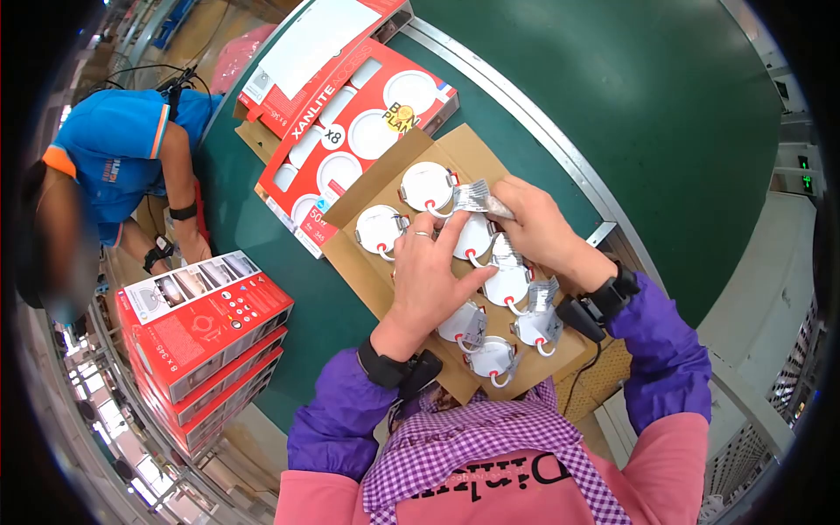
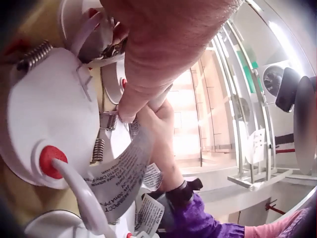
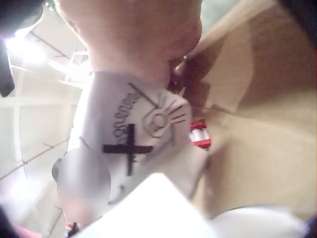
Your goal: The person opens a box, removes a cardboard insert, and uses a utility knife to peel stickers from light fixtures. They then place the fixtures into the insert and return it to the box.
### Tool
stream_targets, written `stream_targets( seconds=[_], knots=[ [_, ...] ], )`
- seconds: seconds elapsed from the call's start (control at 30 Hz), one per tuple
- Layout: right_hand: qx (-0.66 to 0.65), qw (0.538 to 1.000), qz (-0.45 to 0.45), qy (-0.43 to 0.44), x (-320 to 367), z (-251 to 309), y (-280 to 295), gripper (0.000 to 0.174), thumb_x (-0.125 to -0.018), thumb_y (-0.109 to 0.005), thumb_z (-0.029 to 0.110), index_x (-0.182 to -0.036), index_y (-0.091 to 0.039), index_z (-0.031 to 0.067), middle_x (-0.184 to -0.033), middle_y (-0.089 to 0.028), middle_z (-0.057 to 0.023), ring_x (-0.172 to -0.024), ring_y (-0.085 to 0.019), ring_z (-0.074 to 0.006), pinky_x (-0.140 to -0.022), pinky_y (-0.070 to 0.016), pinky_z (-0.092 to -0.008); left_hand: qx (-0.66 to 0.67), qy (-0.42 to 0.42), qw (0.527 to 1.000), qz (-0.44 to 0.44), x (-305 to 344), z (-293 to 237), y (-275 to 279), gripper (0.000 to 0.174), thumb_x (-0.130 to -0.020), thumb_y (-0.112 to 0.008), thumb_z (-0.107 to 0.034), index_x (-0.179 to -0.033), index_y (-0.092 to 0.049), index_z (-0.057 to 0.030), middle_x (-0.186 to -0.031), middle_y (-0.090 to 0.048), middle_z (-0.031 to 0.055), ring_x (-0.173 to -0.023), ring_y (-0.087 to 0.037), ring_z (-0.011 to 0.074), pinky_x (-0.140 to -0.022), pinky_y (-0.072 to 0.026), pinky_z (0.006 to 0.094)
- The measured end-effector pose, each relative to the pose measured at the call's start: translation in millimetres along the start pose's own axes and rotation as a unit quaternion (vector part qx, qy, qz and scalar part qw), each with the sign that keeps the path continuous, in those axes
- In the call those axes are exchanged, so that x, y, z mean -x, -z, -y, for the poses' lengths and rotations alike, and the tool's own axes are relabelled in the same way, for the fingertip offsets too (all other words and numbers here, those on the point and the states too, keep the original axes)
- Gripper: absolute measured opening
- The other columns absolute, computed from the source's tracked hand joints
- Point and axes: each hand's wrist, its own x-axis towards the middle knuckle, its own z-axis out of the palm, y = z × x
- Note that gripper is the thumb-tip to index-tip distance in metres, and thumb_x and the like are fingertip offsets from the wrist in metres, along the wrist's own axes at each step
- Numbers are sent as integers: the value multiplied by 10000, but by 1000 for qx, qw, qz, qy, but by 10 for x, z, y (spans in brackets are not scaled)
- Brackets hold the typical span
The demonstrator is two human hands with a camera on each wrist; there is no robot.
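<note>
An open cardboard box (image 1: pixel 560 354) holds several round white downlights (image 1: pixel 427 185) with red cable grommets, spring clips and printed grey tags. My right hand (image 1: pixel 538 223) pinches one printed tag (image 1: pixel 472 197) near the box's far right side. In the right wrist view this tag (image 3: pixel 143 129) shows a line drawing and a black cross below the fingers. My left hand (image 1: pixel 426 271) lies over the middle downlights, index finger and thumb spread, fingertips right at a downlight (image 1: pixel 473 238). The left wrist view shows its thumb (image 2: pixel 136 99) close to a spring clip (image 2: pixel 113 121).
Red printed retail boxes (image 1: pixel 367 131) lie beyond the cardboard box, and a stack of red boxes (image 1: pixel 206 315) stands at left. Another person in a blue shirt (image 1: pixel 114 166) works across on the left. The green conveyor surface (image 1: pixel 656 105) has a metal rail (image 1: pixel 525 101).
</note>
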Motion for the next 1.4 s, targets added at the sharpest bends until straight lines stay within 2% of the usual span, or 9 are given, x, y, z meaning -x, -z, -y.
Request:
stream_targets(
  seconds=[0.13,0.37,0.43,0.63,0.67,0.9,0.97,1.17,1.4],
  knots=[
    [-38,998,38,-37,-30,7,45,154,-712,-549,-36,-857,-506,-9,-818,-525,-174,-796,-526,-394,-689,-438,-450,15,-27,999,-27,-3,40,-18,690,-618,-809,-317,-1193,-549,-37,-1008,-502,136,-920,-524,296,-780,-392,408],
    [48,991,-1,126,65,60,10,205,-678,-547,-61,-865,-506,10,-803,-500,-153,-771,-520,-370,-660,-433,-425,12,-16,999,-26,19,47,-79,686,-635,-800,-300,-1219,-518,-77,-977,-469,116,-911,-495,285,-774,-372,416],
    [-18,999,-26,-33,62,26,-53,222,-672,-553,-59,-878,-509,11,-815,-502,-156,-775,-517,-370,-658,-430,-430,16,-14,1000,-23,26,68,-83,686,-635,-800,-303,-1218,-518,-77,-981,-470,116,-912,-497,285,-776,-371,413],
    [-24,998,-57,32,81,90,-58,117,-775,-589,-2,-869,-520,9,-811,-509,-171,-770,-516,-378,-672,-436,-406,22,-9,999,-22,21,58,-91,693,-633,-801,-313,-1220,-516,-78,-999,-469,123,-921,-502,290,-790,-370,414],
    [-58,997,-9,-57,50,107,1,98,-817,-600,42,-870,-530,-2,-814,-525,-168,-762,-521,-370,-688,-442,-383,20,-11,999,-25,24,67,-80,698,-632,-801,-320,-1220,-515,-74,-1009,-468,128,-927,-504,294,-798,-371,417],
    [-108,990,39,-77,-17,174,147,141,-824,-629,91,-927,-600,-1,-816,-554,-153,-737,-550,-310,-676,-450,-363,59,-11,997,-42,57,115,-70,726,-647,-794,-321,-1227,-485,-13,-1066,-468,157,-961,-499,317,-824,-381,422],
    [-30,994,64,-84,-15,176,161,156,-802,-656,54,-944,-627,-4,-827,-582,-115,-733,-567,-218,-671,-458,-308,47,-17,998,-43,66,122,-79,724,-658,-787,-307,-1233,-473,-1,-1069,-468,162,-967,-493,322,-819,-385,424],
    [-54,995,44,-75,-38,181,104,148,-811,-651,115,-899,-599,8,-774,-558,-159,-674,-527,-317,-623,-439,-365,58,-18,997,-40,65,136,-84,711,-660,-784,-298,-1228,-481,3,-1059,-468,161,-960,-493,319,-812,-386,421],
    [-47,994,18,-97,-15,172,27,170,-808,-653,120,-905,-590,-4,-770,-558,-166,-697,-534,-331,-641,-440,-372,43,-24,998,-25,62,115,-64,713,-657,-784,-282,-1230,-479,13,-1043,-473,161,-953,-494,321,-814,-388,423]
  ],
)
